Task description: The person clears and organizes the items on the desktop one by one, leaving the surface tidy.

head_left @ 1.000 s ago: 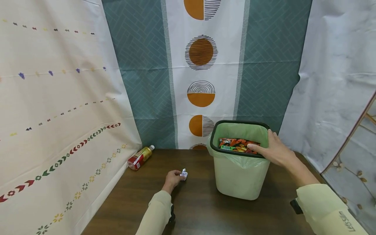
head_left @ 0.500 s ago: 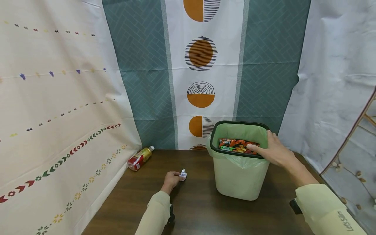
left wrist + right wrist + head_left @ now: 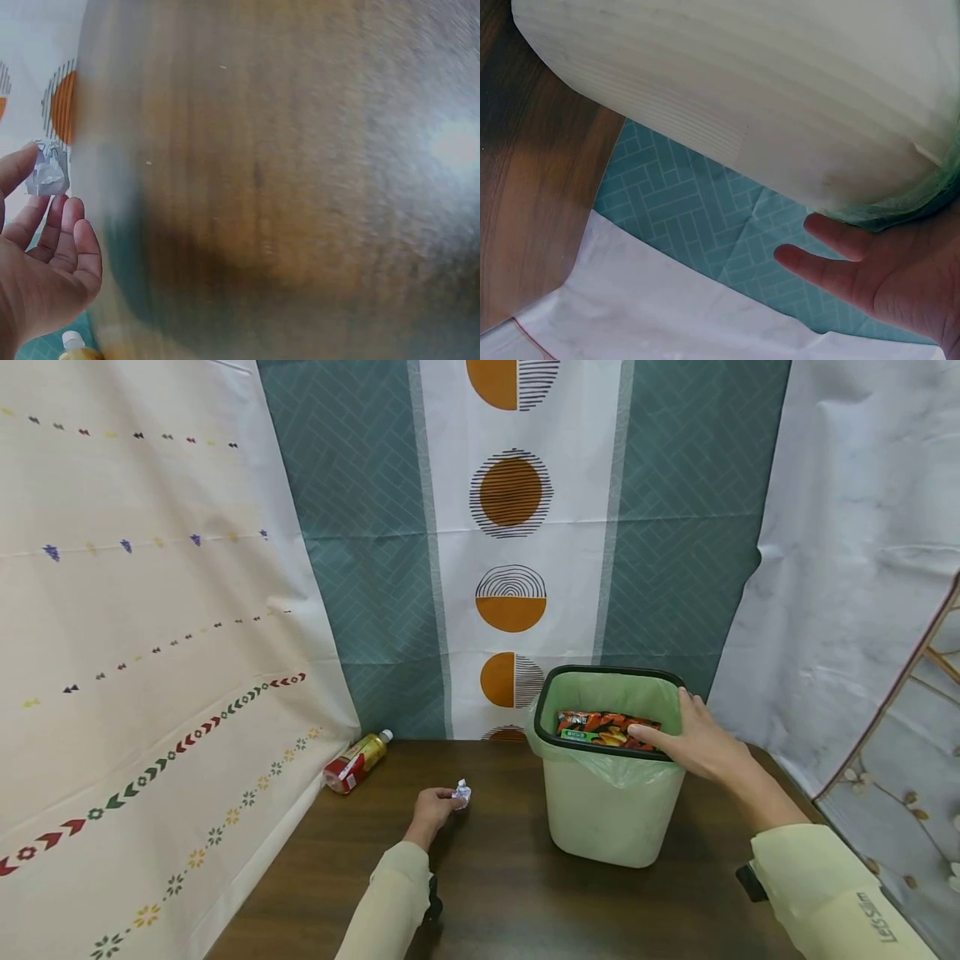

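My left hand pinches a small crumpled piece of white paper between thumb and fingertips, over the left middle of the table. The left wrist view shows this paper at the thumb tip, with the other fingers loosely bent below. My right hand holds the right side of a pale trash bin at its dark rim, thumb across the near corner. Two fingers show outside the bin wall in the right wrist view. Inside the green bin liner lies a red and orange snack packet.
A plastic bottle with a red and yellow label lies at the table's back left, against the cream curtain. The brown wooden table meets a patterned cloth behind and a white one on the right.
My left hand has shifted slightly left and away from me with the paper in its fingers. My right hand has stayed at the bin rim.
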The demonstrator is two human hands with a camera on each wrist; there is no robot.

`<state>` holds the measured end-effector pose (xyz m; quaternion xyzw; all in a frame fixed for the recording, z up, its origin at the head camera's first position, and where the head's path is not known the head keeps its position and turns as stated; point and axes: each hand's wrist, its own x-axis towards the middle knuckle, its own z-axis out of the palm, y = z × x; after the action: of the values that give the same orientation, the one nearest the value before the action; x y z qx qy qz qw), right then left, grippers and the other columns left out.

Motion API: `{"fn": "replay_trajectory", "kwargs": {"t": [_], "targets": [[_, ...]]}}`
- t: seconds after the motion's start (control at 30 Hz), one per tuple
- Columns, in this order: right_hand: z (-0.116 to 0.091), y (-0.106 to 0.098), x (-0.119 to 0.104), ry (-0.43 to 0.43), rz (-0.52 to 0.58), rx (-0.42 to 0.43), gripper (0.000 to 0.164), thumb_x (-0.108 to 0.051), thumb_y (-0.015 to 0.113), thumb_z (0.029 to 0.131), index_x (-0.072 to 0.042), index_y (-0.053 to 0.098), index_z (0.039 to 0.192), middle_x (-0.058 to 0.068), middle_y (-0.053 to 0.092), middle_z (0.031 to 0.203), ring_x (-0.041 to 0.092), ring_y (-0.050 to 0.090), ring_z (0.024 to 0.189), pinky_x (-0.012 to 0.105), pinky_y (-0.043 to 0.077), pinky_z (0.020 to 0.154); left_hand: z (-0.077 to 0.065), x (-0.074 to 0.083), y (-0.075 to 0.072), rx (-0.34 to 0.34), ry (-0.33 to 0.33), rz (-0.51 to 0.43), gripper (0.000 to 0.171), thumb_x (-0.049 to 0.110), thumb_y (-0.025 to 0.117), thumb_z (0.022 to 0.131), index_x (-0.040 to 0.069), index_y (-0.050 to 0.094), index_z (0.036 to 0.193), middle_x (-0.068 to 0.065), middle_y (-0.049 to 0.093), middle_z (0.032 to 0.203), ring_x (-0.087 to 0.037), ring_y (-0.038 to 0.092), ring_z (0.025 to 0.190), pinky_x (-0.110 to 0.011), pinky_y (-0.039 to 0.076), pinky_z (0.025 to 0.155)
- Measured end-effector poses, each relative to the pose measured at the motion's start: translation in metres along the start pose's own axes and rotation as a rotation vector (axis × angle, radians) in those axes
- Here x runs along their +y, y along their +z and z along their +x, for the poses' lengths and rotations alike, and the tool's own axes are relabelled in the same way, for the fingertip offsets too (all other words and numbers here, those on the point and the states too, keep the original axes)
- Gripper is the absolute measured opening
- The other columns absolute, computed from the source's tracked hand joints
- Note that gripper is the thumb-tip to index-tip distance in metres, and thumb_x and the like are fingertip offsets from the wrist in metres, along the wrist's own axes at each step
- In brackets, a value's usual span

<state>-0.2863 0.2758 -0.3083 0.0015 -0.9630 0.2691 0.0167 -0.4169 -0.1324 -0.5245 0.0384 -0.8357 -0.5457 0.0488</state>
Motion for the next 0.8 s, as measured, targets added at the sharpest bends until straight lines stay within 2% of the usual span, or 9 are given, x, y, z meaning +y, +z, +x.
{"fn": "replay_trajectory", "kwargs": {"t": [0.2,0.33,0.63,0.8], "targets": [[0.000,0.000,0.000,0.008,-0.006,-0.004,0.124,-0.081,0.045,0.084,0.000,-0.019,0.153,0.038,-0.014,0.155,0.061,0.006,0.138,0.083,0.013,0.094,0.003,0.014,-0.003,0.004,-0.012,-0.038,0.028,0.009,0.076,0.085,-0.008,0.071,0.106,-0.018,0.068,0.103,-0.027,0.061,0.091,-0.044,0.051,0.082],[0.000,0.000,-0.001,0.010,-0.005,-0.006,0.124,-0.082,0.045,0.084,0.000,-0.019,0.153,0.037,-0.014,0.155,0.061,0.005,0.138,0.083,0.013,0.094,0.005,0.028,-0.005,0.005,0.003,-0.076,0.029,0.011,0.076,0.086,-0.007,0.071,0.108,-0.018,0.069,0.105,-0.031,0.061,0.097,-0.049,0.049,0.090],[-0.002,-0.001,-0.001,0.010,0.000,-0.009,0.124,-0.081,0.045,0.085,0.000,-0.018,0.153,0.038,-0.013,0.155,0.062,0.005,0.138,0.084,0.012,0.093,0.009,0.067,-0.009,0.009,0.031,-0.175,0.029,0.013,0.076,0.087,-0.006,0.071,0.110,-0.017,0.070,0.106,-0.030,0.062,0.101,-0.047,0.047,0.094],[-0.002,-0.001,-0.002,0.005,0.002,-0.005,0.123,-0.081,0.045,0.085,0.000,-0.018,0.153,0.038,-0.013,0.154,0.062,0.006,0.138,0.084,0.012,0.093,0.011,0.094,-0.012,0.014,0.054,-0.180,0.031,0.015,0.076,0.088,-0.003,0.072,0.112,-0.017,0.068,0.111,-0.030,0.059,0.104,-0.046,0.046,0.097]]}}
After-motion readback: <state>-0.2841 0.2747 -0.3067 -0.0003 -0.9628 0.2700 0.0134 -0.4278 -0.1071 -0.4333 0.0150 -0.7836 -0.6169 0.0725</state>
